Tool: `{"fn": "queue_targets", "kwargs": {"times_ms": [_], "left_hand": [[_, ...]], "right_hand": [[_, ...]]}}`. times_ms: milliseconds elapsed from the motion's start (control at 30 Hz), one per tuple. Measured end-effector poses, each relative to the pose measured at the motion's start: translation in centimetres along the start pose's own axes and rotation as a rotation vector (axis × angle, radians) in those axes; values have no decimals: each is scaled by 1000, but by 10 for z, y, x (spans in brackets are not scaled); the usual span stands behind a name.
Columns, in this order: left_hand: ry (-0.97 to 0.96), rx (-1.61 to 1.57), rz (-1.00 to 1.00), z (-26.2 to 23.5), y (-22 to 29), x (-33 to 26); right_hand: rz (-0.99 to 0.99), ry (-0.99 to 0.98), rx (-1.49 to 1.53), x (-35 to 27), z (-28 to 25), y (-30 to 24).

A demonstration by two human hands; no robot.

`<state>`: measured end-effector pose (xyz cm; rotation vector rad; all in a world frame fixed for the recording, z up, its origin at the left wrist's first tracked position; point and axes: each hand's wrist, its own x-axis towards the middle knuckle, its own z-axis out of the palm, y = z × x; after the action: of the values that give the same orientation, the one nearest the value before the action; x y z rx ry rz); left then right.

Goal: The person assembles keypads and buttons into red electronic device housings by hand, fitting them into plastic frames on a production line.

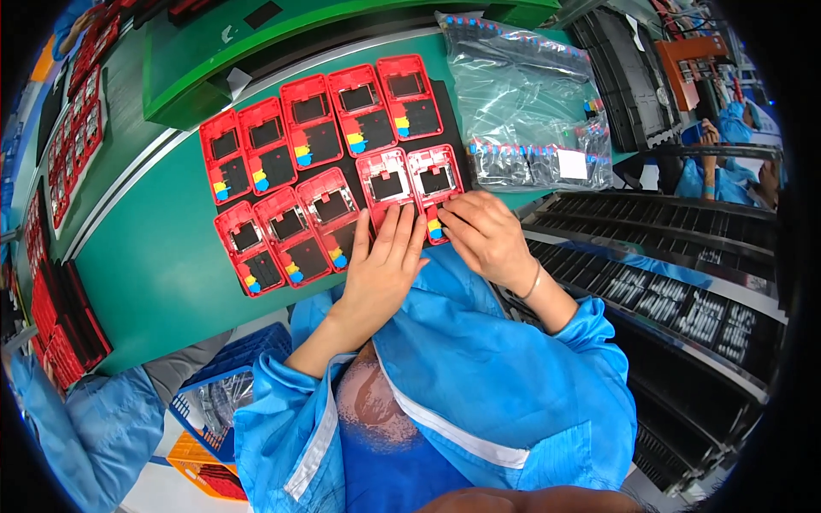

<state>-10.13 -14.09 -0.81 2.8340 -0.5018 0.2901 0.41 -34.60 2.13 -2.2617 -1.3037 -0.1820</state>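
Two rows of red plastic casings lie on a black tray point(451, 111). Most have a dark rectangular window and small yellow and blue pieces at one corner. My left hand point(385, 265) lies with fingers stretched over the lower part of a front-row casing point(384, 175), hiding much of it. At the right end of that row, my right hand point(489, 239) has its fingers bent and drawn together over another casing point(434, 171). Its fingertips are beside the yellow and blue pieces point(434, 227) there; whatever they pinch is hidden.
A clear plastic bag point(530, 111) holding rows of small coloured parts lies at the right of the green table point(145, 282). Dark slotted racks point(658, 291) stand at my right. Beyond a green ledge point(256, 51) are more red casings point(75, 154). A blue crate point(201, 402) stands lower left, near another person's sleeve point(103, 427).
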Motion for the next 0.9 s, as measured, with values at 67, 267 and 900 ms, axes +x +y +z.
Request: {"fn": "queue_targets", "kwargs": {"times_ms": [67, 267, 900], "left_hand": [[20, 30, -13, 8, 0, 4], [41, -50, -41, 11, -4, -6], [-33, -18, -91, 8, -1, 0]], "right_hand": [[1, 8, -45, -6, 3, 0], [-79, -3, -262, -17, 7, -7], [36, 45, -114, -8, -13, -8]]}}
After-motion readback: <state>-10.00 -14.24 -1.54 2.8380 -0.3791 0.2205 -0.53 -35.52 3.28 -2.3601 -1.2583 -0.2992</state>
